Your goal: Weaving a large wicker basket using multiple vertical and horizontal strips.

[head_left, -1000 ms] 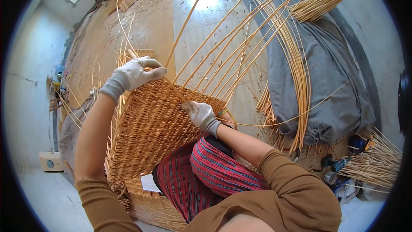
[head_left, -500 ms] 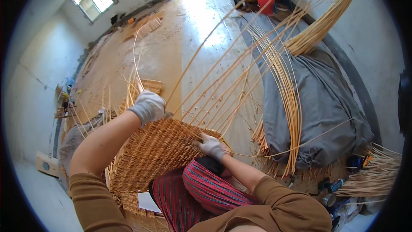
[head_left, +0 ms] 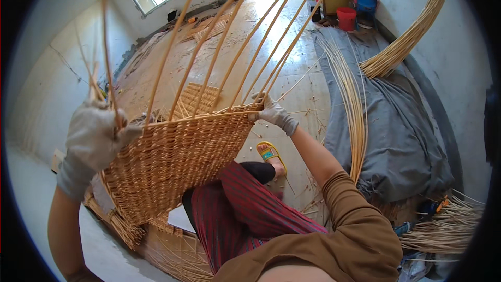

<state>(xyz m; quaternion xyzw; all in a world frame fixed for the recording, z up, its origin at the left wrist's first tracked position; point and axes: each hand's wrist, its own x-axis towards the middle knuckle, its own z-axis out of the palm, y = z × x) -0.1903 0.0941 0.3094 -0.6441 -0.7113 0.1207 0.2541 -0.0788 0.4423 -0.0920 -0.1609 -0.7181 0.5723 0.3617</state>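
A woven wicker panel (head_left: 177, 159) leans in front of my lap, tilted, its long rods (head_left: 206, 70) rising from the upper edge. My left hand (head_left: 99, 133), in a pale work glove, is closed at the panel's upper left corner. Some rods stick up out of that grip, and the thumb lies toward the weave. At the upper right corner, my right hand (head_left: 274, 115), gloved too, grips the panel's edge, with some fingers hidden behind it. A second woven piece (head_left: 201, 96) lies on the floor beyond the panel.
A curved bundle of rods (head_left: 407, 34) and a loose sheaf (head_left: 348, 115) rest on a grey cloth (head_left: 402, 141) at right. More cut rods (head_left: 443, 227) lie near right. A red bucket (head_left: 346, 19) stands at the back. My foot wears a yellow sandal (head_left: 272, 155).
The panel has been lifted and turned, so its rods point upward. My left hand has moved left and closer; my right hand has shifted up to the panel's far right corner.
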